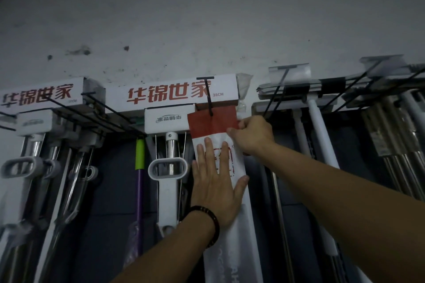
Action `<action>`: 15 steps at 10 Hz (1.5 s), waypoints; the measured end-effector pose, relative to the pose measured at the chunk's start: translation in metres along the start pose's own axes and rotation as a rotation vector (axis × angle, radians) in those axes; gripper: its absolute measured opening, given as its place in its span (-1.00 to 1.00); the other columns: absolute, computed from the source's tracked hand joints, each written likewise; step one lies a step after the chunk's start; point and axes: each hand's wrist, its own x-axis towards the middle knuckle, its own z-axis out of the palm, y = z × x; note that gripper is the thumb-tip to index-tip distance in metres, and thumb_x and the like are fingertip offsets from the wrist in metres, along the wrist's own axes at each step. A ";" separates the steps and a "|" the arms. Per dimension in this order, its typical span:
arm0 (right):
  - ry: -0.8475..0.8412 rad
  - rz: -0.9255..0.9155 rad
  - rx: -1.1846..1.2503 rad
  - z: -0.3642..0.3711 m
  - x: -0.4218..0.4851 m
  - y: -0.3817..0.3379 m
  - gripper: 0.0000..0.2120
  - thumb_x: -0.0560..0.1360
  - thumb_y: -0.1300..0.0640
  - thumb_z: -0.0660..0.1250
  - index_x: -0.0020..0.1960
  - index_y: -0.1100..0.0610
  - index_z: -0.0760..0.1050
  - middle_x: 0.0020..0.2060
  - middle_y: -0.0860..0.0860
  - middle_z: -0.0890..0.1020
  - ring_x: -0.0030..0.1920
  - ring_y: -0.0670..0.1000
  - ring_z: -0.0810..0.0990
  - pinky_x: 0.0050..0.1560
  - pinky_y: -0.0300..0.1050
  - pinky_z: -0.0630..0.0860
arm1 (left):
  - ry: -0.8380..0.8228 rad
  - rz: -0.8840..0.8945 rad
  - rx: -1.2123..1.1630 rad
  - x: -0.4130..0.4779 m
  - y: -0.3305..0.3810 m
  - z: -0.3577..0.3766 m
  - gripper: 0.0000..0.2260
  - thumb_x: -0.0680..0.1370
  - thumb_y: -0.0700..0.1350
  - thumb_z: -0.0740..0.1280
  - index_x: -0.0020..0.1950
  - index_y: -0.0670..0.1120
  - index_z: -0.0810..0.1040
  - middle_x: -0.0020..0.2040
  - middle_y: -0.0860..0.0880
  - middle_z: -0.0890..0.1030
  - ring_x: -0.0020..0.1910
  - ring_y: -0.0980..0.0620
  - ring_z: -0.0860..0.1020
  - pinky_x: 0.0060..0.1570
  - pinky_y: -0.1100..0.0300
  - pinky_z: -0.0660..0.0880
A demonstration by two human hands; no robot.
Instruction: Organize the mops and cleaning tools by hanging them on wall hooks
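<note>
A long white plastic package with a red top (212, 122) hangs on a black wall hook (208, 96), the hook passing through its red header. My left hand (217, 181) lies flat with straight fingers against the white part of the package, a dark bead bracelet on its wrist. My right hand (253, 134) pinches the right edge of the red header just below the hook. Behind the package hangs a boxed squeeze mop (170, 94) with red characters and "38CM" on its box.
More boxed mops (39, 96) hang on black hooks at the left, with a green and purple handle (139, 167) between them. White-handled flat mops (319, 122) and steel poles (395, 145) hang on hooks at the right. The grey wall (207, 18) rises above.
</note>
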 end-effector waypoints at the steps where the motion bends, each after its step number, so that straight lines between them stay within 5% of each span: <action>1: -0.003 0.007 -0.010 0.010 0.011 0.013 -0.71 0.51 0.00 0.51 -0.31 0.04 0.51 -0.29 -0.01 0.68 -0.20 0.02 0.69 -0.21 -0.14 0.59 | -0.008 -0.003 0.028 0.009 -0.006 0.021 -0.20 0.63 0.36 -0.01 0.63 0.06 -0.41 0.58 -0.11 -0.55 0.58 -0.18 -0.49 0.61 -0.23 -0.23; 2: -0.012 0.002 -0.030 0.021 0.022 0.026 -0.74 0.52 -0.02 0.50 -0.25 0.04 0.53 -0.28 0.00 0.65 -0.24 0.02 0.64 -0.34 -0.22 0.41 | -0.002 -0.015 0.069 0.017 -0.015 0.045 -0.18 0.60 0.39 -0.01 0.65 0.05 -0.38 0.61 -0.16 -0.48 0.60 -0.23 -0.44 0.60 -0.28 -0.19; 4: -0.031 0.013 -0.059 0.045 0.046 0.050 -0.77 0.50 -0.04 0.51 -0.21 0.04 0.54 -0.14 0.08 0.72 -0.13 0.10 0.72 -0.04 0.09 0.71 | -0.072 -0.034 0.124 0.030 -0.030 0.078 -0.17 0.59 0.43 -0.05 0.62 0.08 -0.44 0.58 -0.14 -0.53 0.58 -0.20 -0.49 0.60 -0.26 -0.20; 8: -0.053 0.039 -0.154 0.073 0.070 0.082 -0.77 0.53 -0.08 0.47 -0.15 0.02 0.52 -0.18 0.03 0.63 -0.08 0.12 0.68 -0.12 -0.03 0.61 | -0.159 -0.047 0.174 0.044 -0.046 0.107 -0.06 0.52 0.50 0.02 0.60 0.08 -0.48 0.53 -0.16 -0.60 0.55 -0.23 -0.52 0.59 -0.27 -0.24; 10: -0.114 0.087 -0.195 0.075 0.073 0.084 -0.76 0.54 -0.03 0.48 0.03 0.15 0.63 -0.04 0.11 0.71 0.00 0.16 0.71 0.04 0.09 0.69 | -0.288 -0.056 0.132 0.050 -0.049 0.103 -0.02 0.49 0.51 0.09 0.59 0.13 -0.49 0.54 -0.10 -0.60 0.55 -0.19 -0.53 0.55 -0.35 -0.26; 12: -0.120 0.007 -0.291 0.060 0.062 0.081 -0.74 0.54 -0.04 0.47 -0.03 0.17 0.64 -0.09 0.12 0.71 -0.10 0.13 0.69 -0.11 -0.04 0.66 | -0.303 -0.051 0.175 0.046 -0.045 0.087 -0.06 0.54 0.46 0.10 0.61 0.12 -0.46 0.57 -0.13 -0.55 0.57 -0.22 -0.48 0.57 -0.35 -0.21; 15: -0.180 -0.095 -0.402 0.015 -0.002 0.055 -0.76 0.55 -0.07 0.47 0.02 0.09 0.60 -0.03 0.08 0.67 -0.04 0.11 0.69 0.02 0.10 0.70 | -0.445 -0.083 0.098 0.021 -0.020 0.044 -0.01 0.56 0.33 0.26 0.64 0.04 -0.41 0.60 -0.21 -0.47 0.60 -0.25 -0.42 0.61 -0.27 -0.16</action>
